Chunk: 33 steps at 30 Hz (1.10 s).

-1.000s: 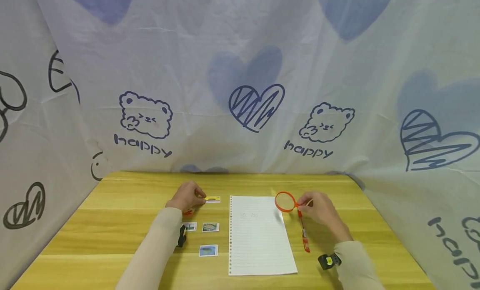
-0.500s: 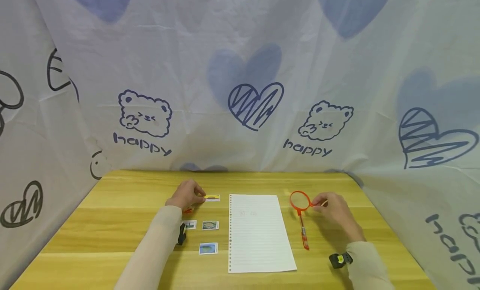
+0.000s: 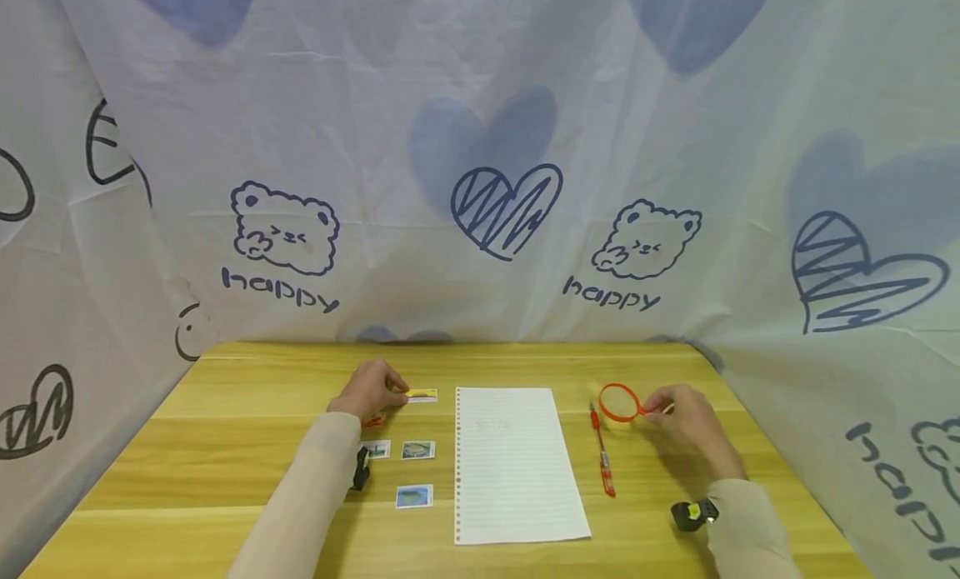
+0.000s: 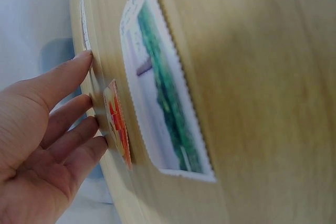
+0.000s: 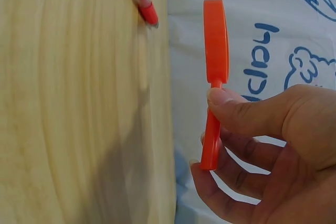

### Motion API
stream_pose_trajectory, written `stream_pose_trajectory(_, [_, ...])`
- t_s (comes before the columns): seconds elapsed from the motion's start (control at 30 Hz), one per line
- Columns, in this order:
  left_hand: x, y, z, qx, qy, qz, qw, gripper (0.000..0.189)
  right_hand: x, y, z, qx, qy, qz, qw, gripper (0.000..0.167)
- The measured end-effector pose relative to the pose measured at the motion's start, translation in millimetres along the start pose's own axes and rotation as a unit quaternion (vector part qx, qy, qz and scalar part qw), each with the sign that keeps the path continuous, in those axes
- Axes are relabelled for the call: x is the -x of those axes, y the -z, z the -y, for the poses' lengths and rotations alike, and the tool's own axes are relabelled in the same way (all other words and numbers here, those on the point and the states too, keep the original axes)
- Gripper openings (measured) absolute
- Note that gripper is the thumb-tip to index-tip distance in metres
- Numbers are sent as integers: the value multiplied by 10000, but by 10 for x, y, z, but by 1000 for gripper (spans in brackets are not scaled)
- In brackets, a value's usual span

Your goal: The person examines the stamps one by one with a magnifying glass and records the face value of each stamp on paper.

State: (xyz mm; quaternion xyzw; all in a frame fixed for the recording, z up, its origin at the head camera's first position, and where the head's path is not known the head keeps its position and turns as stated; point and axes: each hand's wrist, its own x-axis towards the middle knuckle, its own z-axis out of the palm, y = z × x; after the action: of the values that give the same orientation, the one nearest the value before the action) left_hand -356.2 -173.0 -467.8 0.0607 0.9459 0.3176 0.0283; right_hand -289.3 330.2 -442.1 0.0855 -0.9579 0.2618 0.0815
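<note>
My right hand [image 3: 686, 416] pinches the handle of a red magnifying glass [image 3: 619, 402] between thumb and fingers, holding it raised above the table, right of the pen. Its round frame shows edge-on as an orange-red band [image 5: 215, 40] in the right wrist view. At the far left of the table, my left hand [image 3: 371, 389] has its fingertips at the left end of a yellow postage stamp [image 3: 423, 395]. Beneath that hand lies a red stamp [image 4: 116, 121], partly covered in the head view. A green landscape stamp [image 4: 165, 90] lies close by the left wrist.
A lined sheet of paper [image 3: 517, 479] with faint writing lies mid-table. A red pen [image 3: 602, 454] rests right of it. Two more stamps, one oval-patterned [image 3: 418, 450] and one blue [image 3: 414, 496], lie left of the paper. A printed cloth [image 3: 405, 304] hangs behind the table.
My right hand has carried the magnifying glass rightward, from the paper's upper right edge to beyond the pen. My left hand has stayed at the yellow stamp.
</note>
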Motion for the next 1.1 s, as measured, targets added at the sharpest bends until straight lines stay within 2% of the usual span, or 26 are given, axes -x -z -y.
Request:
stream_pose_trajectory(0.43, [-2, -9, 19, 29, -46, -3, 10000, 16, 51, 25, -299, 7, -104, 95, 9999, 5])
stream_pose_trajectory(0.6, [3, 1, 10, 49, -33, -10, 10000, 17, 81, 60, -389, 18, -322, 121, 9994, 4])
stream_pose_trajectory(0.87, [17, 15, -4, 42, -57, -15, 10000, 17, 146, 84, -447, -193, -654, 214, 9974, 8])
stream_pose_trajectory(1.1, [24, 18, -13, 63, -32, 9, 10000, 17, 139, 85, -489, -89, -770, 301, 9965, 9])
